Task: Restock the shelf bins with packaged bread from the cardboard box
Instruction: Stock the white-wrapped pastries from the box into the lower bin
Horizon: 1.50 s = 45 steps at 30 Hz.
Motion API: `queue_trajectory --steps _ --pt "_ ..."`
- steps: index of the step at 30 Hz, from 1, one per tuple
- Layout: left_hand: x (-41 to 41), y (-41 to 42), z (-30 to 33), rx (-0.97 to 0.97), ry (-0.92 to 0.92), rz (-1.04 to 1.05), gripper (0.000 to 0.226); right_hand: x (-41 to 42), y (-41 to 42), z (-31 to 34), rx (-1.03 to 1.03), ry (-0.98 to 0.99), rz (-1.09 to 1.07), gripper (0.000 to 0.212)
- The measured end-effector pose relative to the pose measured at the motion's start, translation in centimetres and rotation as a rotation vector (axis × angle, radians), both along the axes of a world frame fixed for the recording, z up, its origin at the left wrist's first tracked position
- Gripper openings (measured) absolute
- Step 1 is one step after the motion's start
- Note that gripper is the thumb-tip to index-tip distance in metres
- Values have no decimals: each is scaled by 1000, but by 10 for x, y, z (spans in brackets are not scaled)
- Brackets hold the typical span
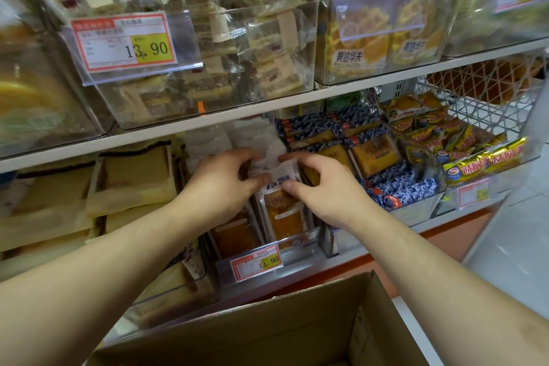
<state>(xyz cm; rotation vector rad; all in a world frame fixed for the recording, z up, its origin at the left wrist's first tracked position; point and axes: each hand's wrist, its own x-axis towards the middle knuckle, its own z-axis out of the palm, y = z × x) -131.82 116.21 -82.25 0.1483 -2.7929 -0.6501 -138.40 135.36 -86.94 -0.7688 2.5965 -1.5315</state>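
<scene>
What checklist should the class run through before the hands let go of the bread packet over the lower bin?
1. Both hands pinch the packet: left hand and right hand on the bread packet: ok.
2. Packet over the clear bin with the price tag: ok.
3. Packet upright like its neighbours: ok.
4. Room left behind it: cannot tell.
5. Cardboard box within reach below: ok.
6. Stock left in the box: cannot tell.

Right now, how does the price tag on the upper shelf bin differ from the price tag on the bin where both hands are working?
The upper price tag is bigger and reads 13.90; the lower price tag is smaller, and its number ends in .90, the start unclear. The upper one hangs on a bin of sliced cake packs; the lower one fronts the clear bin where the left hand and right hand pinch a bread pack. Both have red borders and yellow price fields.
</scene>
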Motion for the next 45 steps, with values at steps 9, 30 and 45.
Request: queue_trajectory --steps 9,30,45 --pt "5 -5 -11 -145 312 -37 42 -6 7 -1 -20 59 -41 43" --pt "28 -7 -18 -283 251 29 59 5 14 3 153 78 -36 55" --pt "19 6 -19 -344 192 -3 57 -4 12 -12 269 124 -105 56"
